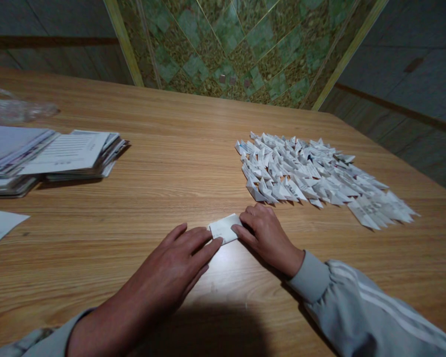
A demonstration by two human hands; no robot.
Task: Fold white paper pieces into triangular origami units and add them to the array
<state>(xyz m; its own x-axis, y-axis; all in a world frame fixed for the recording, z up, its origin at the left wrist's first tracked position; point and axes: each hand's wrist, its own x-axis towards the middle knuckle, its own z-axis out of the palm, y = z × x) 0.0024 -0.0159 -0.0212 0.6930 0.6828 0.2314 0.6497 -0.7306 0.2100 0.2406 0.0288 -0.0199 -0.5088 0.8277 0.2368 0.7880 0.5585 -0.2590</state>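
A small folded piece of white printed paper (pixel 223 228) lies near the front middle of the wooden table. My left hand (pixel 180 263) holds its left side, the thumb at the lower edge and the fingers close together. On the right end, my right hand (pixel 265 235) grips the same paper, with its thumb on top and its fingers curled at the far side. Parts of the paper's ends are hidden under my fingers. Just beyond my right hand sit many small folded paper boats (pixel 293 168), packed in rows.
Stacks of printed sheets (pixel 67 151) stand at the left, with a loose sheet (pixel 2 225) nearer me. Behind them is a clear plastic bag (pixel 18 109). The wooden table (pixel 171 148) ends at a patterned green panel (pixel 226 49).
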